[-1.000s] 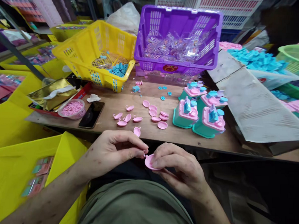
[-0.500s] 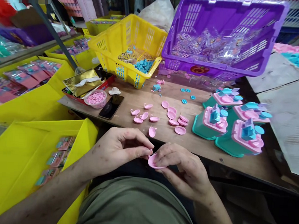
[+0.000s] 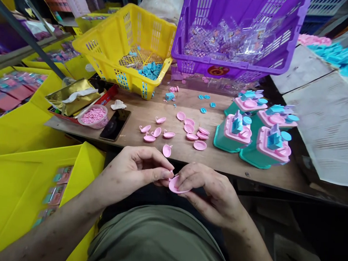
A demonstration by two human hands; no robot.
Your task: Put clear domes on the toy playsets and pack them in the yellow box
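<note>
Over my lap, just below the wooden table's front edge [image 3: 224, 168], my right hand [image 3: 211, 192] pinches a small pink toy dish [image 3: 174, 185]. My left hand [image 3: 135, 173] is closed in a pinch at the dish's left rim, on a tiny pink piece [image 3: 170, 173]. Several more pink dishes [image 3: 174, 132] lie scattered on the table just beyond my hands. Right of them stand several teal and pink toy sets [image 3: 250, 127] with blue parts on top.
A yellow basket [image 3: 108, 54] with blue pieces and a purple basket [image 3: 273, 54] of clear packets stand at the back. A bowl of pink bits [image 3: 94, 116], a phone [image 3: 115, 124] and a gold-foil box [image 3: 69, 98] lie left. Yellow bins [image 3: 27, 171] flank my left side.
My hands have stayed together on the pink dish with small finger movements. The camera view swung left, then partly back and a little lower.
</note>
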